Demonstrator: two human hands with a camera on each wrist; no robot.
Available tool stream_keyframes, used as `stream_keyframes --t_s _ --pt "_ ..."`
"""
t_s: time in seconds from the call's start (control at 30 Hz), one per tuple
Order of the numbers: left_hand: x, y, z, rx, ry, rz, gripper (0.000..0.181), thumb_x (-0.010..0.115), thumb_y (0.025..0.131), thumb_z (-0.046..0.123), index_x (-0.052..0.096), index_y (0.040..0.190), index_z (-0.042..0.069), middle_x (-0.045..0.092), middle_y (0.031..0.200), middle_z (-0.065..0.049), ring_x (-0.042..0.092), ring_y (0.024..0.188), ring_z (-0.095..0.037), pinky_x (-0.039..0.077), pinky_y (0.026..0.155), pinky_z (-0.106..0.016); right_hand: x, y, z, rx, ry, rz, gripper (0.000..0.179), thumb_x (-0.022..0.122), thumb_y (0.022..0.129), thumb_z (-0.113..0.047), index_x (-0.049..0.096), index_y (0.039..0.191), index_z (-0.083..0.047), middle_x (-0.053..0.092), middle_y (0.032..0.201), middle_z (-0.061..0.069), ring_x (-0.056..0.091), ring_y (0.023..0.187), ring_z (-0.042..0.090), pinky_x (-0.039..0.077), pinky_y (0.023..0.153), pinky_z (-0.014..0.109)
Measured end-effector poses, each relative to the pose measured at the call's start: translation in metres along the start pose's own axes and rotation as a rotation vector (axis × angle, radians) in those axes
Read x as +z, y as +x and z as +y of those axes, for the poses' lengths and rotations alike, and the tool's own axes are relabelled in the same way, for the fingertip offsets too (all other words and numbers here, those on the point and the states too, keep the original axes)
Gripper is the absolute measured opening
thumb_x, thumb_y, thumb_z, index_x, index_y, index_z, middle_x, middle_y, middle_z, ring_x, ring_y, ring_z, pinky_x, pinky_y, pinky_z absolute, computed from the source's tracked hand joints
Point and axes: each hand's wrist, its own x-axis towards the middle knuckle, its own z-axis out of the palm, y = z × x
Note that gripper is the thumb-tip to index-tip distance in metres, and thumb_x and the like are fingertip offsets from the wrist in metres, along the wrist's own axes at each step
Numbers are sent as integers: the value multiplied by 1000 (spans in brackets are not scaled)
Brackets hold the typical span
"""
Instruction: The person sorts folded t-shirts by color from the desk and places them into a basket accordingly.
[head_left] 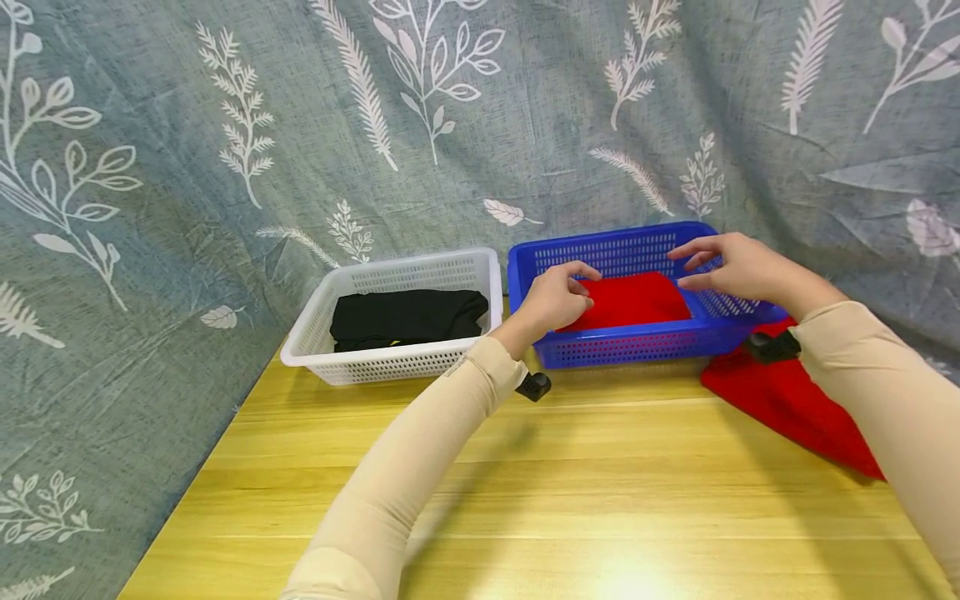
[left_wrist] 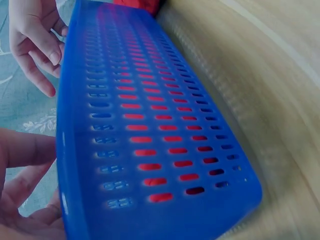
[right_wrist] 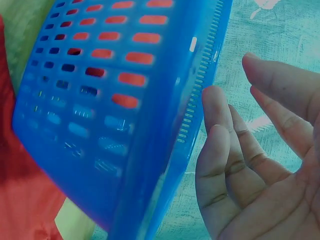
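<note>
A folded red cloth [head_left: 633,300] lies flat inside the blue plastic basket [head_left: 622,343], its colour showing through the slots in the left wrist view. Over the basket's left end is my left hand [head_left: 557,296], fingers loosely bent close to the cloth's left edge and gripping nothing. My right hand [head_left: 731,265] hovers over the right end, thumb and fingers spread apart. In the right wrist view that hand [right_wrist: 265,160] has only air between its fingers, beside the basket rim [right_wrist: 170,150].
Left of the blue basket stands a white slotted basket [head_left: 405,364] holding a folded black cloth [head_left: 408,315]. Another red cloth [head_left: 795,408] lies on the wooden table [head_left: 600,483] at the right, partly under my right arm. A leaf-patterned curtain [head_left: 480,150] hangs behind.
</note>
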Motion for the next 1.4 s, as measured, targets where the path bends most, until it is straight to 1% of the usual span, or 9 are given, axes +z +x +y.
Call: stream_keyframes --t_s 0.1,0.2,0.27,0.43,0.67,0.83,0.97,1.17,1.4 --pt "-1 -4 -1 44 -4 -13 34 69 101 4 72 133 18 76 104 -5 64 84 -14 47 64 -22 -1 -3 2 -4 -9 16 53 75 102 -23 61 148 -2 67 137 34 66 117 49 55 86 46" --pt "-3 -8 -1 79 -14 -24 34 70 102 4 72 133 17 76 103 -6 62 81 -15 46 65 -23 -2 -6 6 9 7 20 53 75 102 -23 60 148 -1 65 137 35 68 108 43 53 76 35" --pt "-4 -11 -1 92 -32 -39 33 69 102 4 71 133 16 76 104 -8 61 77 -16 46 63 -23 -2 -9 9 20 11 25 54 75 102 -25 60 148 -1 65 138 36 68 109 43 52 75 31" --pt "-2 -19 -1 135 -38 -77 31 69 103 7 71 133 17 75 103 -5 62 75 -16 49 63 -24 -4 -18 17 33 17 50 56 77 101 -29 62 148 -2 65 138 35 67 106 35 51 74 29" --pt "9 -31 7 263 -18 -171 29 69 105 11 70 134 17 74 102 0 69 89 -17 53 70 -23 -7 -35 23 55 35 36 55 76 102 -27 60 150 -3 64 140 35 66 76 14 56 65 29" --pt "18 -40 15 325 -57 -216 27 69 104 10 71 130 16 74 98 2 72 92 -15 56 75 -21 -12 -47 27 75 38 52 56 75 103 -31 59 150 -5 64 140 33 70 86 11 57 67 27" --pt "27 -45 21 372 -38 -245 28 70 103 10 72 131 15 75 98 4 70 88 -8 56 74 -20 -16 -56 32 99 69 73 56 74 104 -31 58 150 -4 65 138 32 72 82 10 58 65 30" --pt "42 -53 25 384 -20 -336 29 69 104 10 71 132 16 76 100 2 74 88 -8 56 77 -17 -20 -67 45 116 63 114 54 74 104 -30 60 146 1 71 129 30 72 76 5 57 65 27" --pt "63 -57 24 379 -14 -435 32 69 103 8 69 134 13 76 100 1 71 87 1 55 83 -11 -24 -85 69 189 17 94 55 66 108 -35 58 144 6 69 124 34 72 77 14 56 64 28"
